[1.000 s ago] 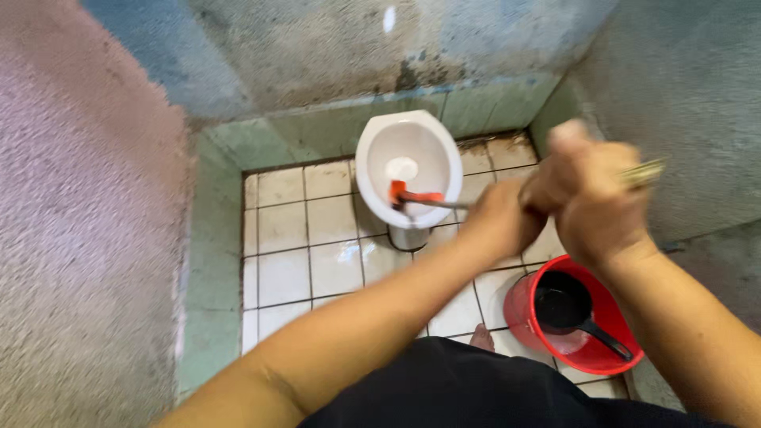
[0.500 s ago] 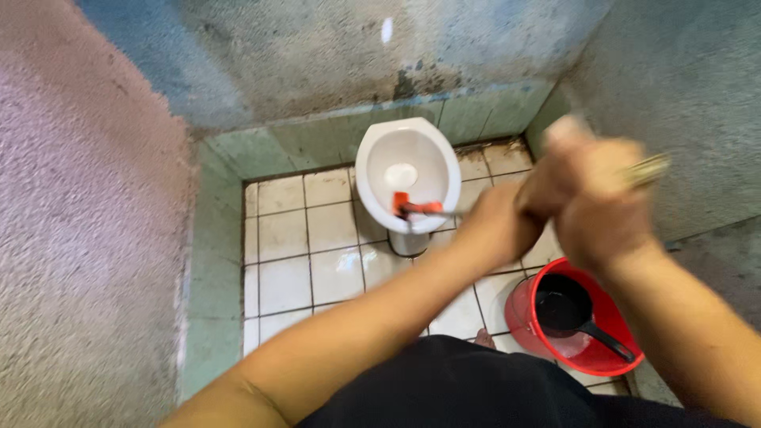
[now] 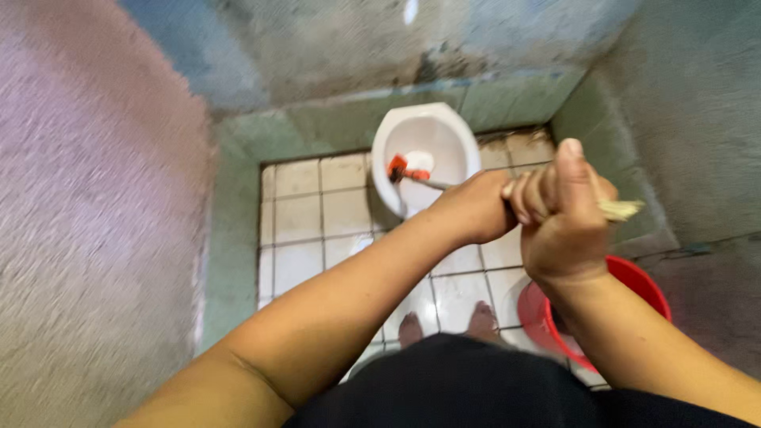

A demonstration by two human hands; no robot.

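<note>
A white toilet bowl [image 3: 444, 131] stands on the tiled floor against the far wall. Inside it sits the orange head of a toilet brush [image 3: 399, 170], whose thin metal shaft runs back to my hands. My left hand [image 3: 474, 208] is closed around the shaft. Just behind it, my right hand [image 3: 561, 215] grips the pale wooden end of the handle [image 3: 621, 209], thumb pointing up. Both hands hover over the floor to the right of the bowl.
A red bucket [image 3: 644, 287] stands on the floor at the right, partly hidden by my right wrist. My bare feet [image 3: 444, 323] rest on white floor tiles [image 3: 301, 218]. Rough concrete walls close in on the left [image 3: 95, 222] and right.
The view has tilted and shifted, so my feet now show. The brush head has moved from the near rim toward the far side of the bowl. Both hands still grip the handle.
</note>
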